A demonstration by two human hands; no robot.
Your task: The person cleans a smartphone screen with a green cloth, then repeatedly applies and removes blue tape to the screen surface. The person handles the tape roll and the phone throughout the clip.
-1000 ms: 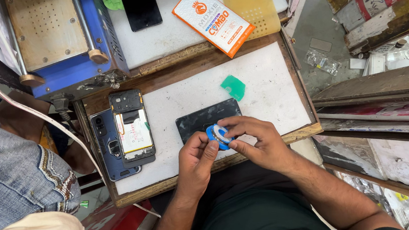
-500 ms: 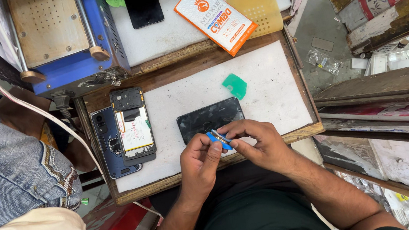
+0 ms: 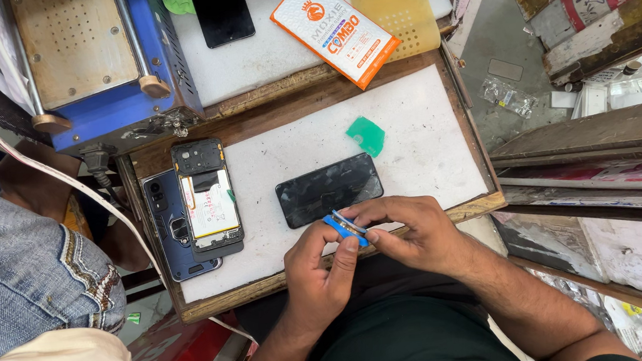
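HOLD: your left hand (image 3: pixel 315 270) and right hand (image 3: pixel 410 231) pinch a small blue plastic tool (image 3: pixel 344 229) at the white mat's (image 3: pixel 409 130) near edge | RISK: it may slip onto the black glass screen panel (image 3: pixel 328 190) just beside, likely scratching it

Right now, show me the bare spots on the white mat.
Bare mat lies right of the green tab, and between the opened phone and the dark screen panel. Crowded: the near edge, where both hands pinch a blue tool.
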